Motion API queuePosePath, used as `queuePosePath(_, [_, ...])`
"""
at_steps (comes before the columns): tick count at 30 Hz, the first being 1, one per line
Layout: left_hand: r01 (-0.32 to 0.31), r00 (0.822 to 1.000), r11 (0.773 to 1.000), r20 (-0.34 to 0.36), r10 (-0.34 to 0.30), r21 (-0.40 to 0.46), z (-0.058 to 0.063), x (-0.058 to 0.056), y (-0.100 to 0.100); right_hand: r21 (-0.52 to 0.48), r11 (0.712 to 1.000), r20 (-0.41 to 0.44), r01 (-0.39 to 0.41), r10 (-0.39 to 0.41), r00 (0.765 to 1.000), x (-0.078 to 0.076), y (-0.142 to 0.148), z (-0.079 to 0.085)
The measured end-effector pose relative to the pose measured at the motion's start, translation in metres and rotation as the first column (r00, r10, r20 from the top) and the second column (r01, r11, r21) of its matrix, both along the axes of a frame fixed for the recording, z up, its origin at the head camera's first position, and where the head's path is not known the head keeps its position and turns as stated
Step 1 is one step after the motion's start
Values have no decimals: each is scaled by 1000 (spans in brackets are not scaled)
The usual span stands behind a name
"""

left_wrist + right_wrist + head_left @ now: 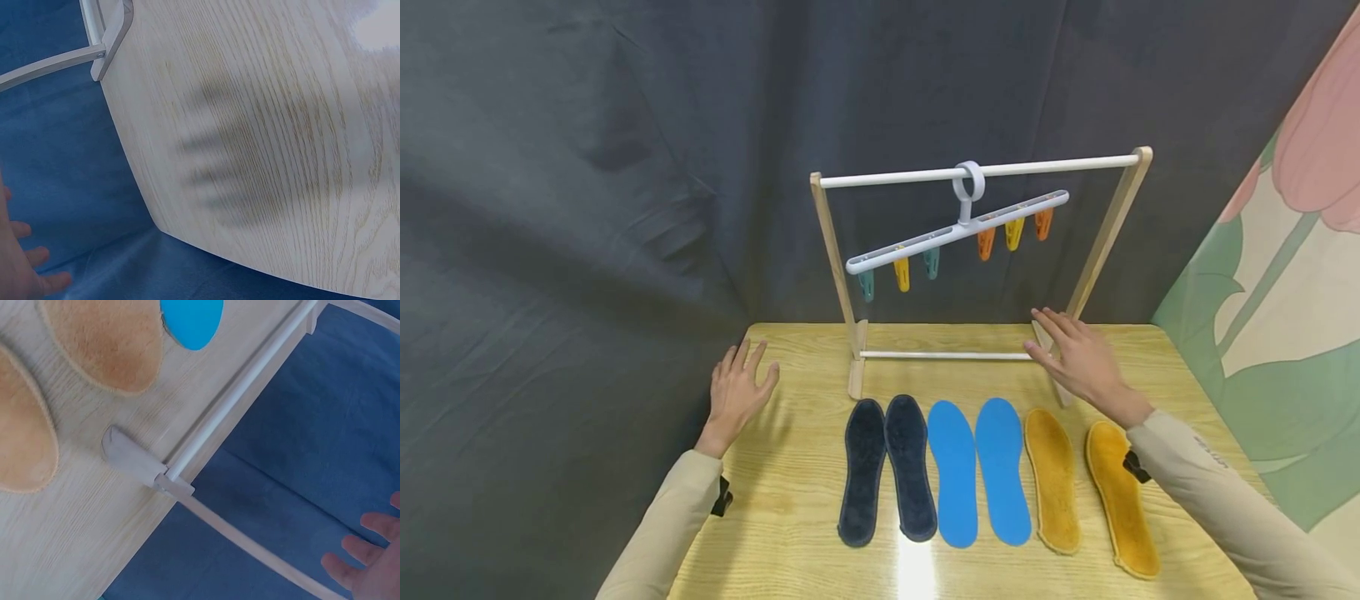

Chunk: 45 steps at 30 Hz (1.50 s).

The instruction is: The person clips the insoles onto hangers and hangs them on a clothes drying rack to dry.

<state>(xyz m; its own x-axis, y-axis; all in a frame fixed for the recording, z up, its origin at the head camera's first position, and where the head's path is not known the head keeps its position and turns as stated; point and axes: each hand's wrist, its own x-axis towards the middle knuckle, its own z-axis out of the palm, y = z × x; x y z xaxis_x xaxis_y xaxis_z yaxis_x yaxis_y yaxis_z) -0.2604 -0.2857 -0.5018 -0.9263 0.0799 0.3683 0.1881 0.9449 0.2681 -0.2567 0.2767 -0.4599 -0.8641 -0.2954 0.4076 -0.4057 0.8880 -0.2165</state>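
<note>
My left hand (737, 392) hovers over the table's left part with fingers spread, holding nothing; its shadow falls on the wood in the left wrist view. My right hand (1082, 358) is raised in front of the rack's right post (1108, 237), fingers extended and holding nothing. Between and below the hands, three pairs of insoles lie in a row: a dark fuzzy insole (862, 475) and its mate, a smooth blue insole (953, 475) and its mate, then a fuzzy yellow insole (1052, 479) and another yellow insole (1122, 500), partly beside my right sleeve.
A wooden rack with a white top rod (895, 177) stands at the table's back. From it hangs a white hanger (925, 242), tilted, carrying several coloured clips, such as a yellow clip (902, 273). A dark curtain (587, 208) hangs behind; a floral panel (1292, 333) is at right.
</note>
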Motion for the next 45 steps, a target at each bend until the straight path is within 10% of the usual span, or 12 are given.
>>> queuePosePath(30, [10, 1000, 998, 5, -10, 62, 19, -14, 29, -35, 990, -76, -135, 132, 988, 1, -49, -29])
queuePosePath(45, [83, 995, 990, -73, -75, 118, 29, -18, 44, -50, 989, 26, -139, 140, 990, 8, -70, -46])
